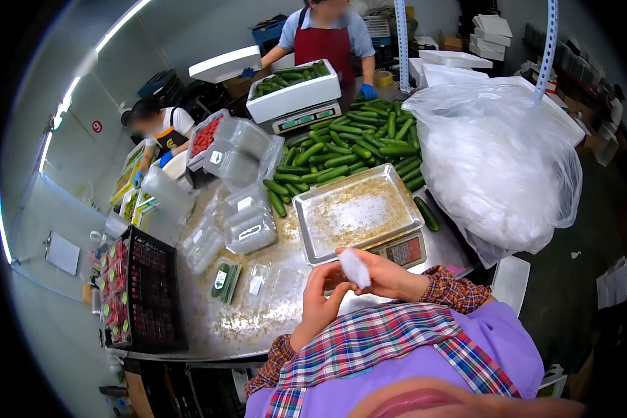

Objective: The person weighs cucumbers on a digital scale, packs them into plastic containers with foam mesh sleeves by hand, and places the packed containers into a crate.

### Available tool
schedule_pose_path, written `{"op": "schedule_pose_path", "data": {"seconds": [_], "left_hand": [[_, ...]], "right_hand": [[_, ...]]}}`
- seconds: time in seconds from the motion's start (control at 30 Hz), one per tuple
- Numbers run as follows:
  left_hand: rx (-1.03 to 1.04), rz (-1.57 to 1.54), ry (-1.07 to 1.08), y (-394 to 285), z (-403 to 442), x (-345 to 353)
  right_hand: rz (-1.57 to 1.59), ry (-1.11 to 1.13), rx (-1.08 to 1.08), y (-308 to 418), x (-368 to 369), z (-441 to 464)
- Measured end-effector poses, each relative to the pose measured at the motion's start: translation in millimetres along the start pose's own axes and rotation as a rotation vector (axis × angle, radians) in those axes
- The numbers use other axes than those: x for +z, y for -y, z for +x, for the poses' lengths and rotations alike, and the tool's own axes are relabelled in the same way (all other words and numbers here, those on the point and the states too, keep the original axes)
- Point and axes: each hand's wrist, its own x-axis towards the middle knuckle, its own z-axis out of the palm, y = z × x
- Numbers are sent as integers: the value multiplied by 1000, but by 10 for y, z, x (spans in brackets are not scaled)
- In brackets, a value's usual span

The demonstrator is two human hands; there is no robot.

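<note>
My left hand [322, 298] and my right hand [391, 274] meet in front of my body, fingers closed on a small white piece [355, 269] that looks soft, like a folded pad. Just beyond my hands is a metal tray [355, 211] with wet yellowish bits on its bottom; it rests on a scale [403, 251]. Left of my hands, an open clear plastic box [270, 284] with a white label lies on the metal table [237, 333]. Beside that box is a packed clear box of cucumbers [225, 281].
Loose cucumbers [355, 143] are heaped behind the tray. A large plastic bag of white pieces [498, 167] bulges at right. Stacked clear boxes [249, 226] and a black crate [146, 292] stand left. Opposite, a person in a red apron [322, 45] handles a foam box of cucumbers [296, 94].
</note>
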Motion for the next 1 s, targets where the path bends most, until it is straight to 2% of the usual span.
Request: {"op": "schedule_pose_path", "data": {"seconds": [0.1,0.23,0.27,0.4,0.43,0.5,0.53,0.67,0.77,0.83,0.9,0.93,1.0], "left_hand": [[-16,78,-149,-13,-117,-52],[77,241,-57,96,-223,-94],[87,247,-100,114,-239,-99],[-69,202,-224,137,-321,-162],[-90,197,-250,138,-347,-169],[-118,188,-293,156,-354,-176],[-117,101,-365,232,-366,-154],[-248,-57,-438,310,-382,-193],[-38,117,-449,302,-316,-264],[-80,-33,-441,308,-310,-303],[-181,-191,-445,301,-328,-323],[-135,-257,-412,241,-333,-352],[-170,-395,-344,173,-340,-444]], "right_hand": [[-119,-10,20,-147,-42,-7],[-98,21,95,-345,-45,90],[-124,56,123,-384,-91,121],[-736,40,-260,-570,-166,249],[-740,19,-344,-551,-113,260],[-655,42,-334,-487,-116,299],[-612,93,-234,-415,-87,304],[-703,116,-248,-453,-48,428],[-660,142,-167,-424,-35,535],[-692,191,-32,-348,-45,569],[-703,209,-7,-335,-30,584],[-747,223,-3,-317,-60,603],[-795,242,9,-307,-101,630]]}}
